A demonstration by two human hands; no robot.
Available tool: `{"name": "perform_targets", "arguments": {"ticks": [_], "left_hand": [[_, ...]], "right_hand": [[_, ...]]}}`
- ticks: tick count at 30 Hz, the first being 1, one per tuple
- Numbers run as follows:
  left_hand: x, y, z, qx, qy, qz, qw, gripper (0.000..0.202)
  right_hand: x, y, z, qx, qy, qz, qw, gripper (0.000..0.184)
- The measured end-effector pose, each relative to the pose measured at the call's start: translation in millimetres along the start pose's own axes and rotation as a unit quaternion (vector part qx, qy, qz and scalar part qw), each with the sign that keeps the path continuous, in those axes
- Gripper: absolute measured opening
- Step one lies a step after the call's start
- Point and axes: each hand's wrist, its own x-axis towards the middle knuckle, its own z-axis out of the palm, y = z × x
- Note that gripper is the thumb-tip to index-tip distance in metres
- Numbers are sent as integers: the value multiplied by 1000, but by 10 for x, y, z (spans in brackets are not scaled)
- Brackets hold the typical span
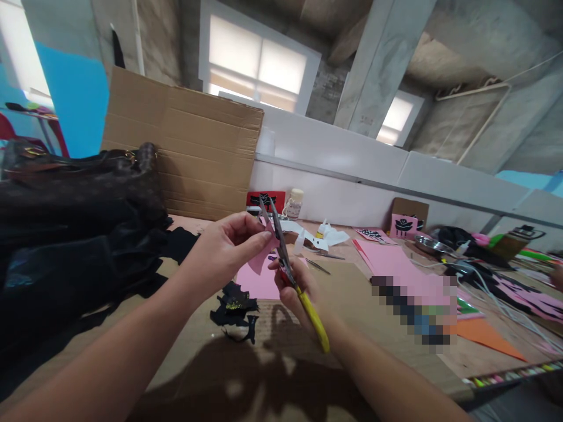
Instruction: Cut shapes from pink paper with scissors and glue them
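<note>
My left hand [226, 243] pinches a small cut piece of pink paper [259, 261] between thumb and fingers, held up above the work surface. In my right hand [301, 284] is a pair of scissors with yellow handles [314, 322]. Its blades point up and stand slightly apart, right beside the pink piece; whether they touch the paper I cannot tell. Beneath my hands lies a pink sheet [250, 284] with dark marks, partly hidden. Torn-looking black scraps [235, 310] lie just in front of it, on the brown cardboard [343, 293].
A dark bag [79, 187] and black material fill the left side, before a cardboard panel [211, 158]. Behind stand a jar [294, 202] and a small glue bottle [322, 228]; tweezers [317, 266] lie nearer. Pink sheets [391, 261], orange paper [488, 337] and a metal dish [433, 245] are right.
</note>
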Motion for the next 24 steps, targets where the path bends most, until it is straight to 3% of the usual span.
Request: {"name": "perform_targets", "arguments": {"ticks": [13,24], "left_hand": [[-5,-11,-17,-26,-26,-1,999,16],[-8,-12,-22,-22,-29,0,999,18]], "right_hand": [[15,-12,-10,-46,8,-6,999,52],[33,13,13,-26,10,-17,999,52]]}}
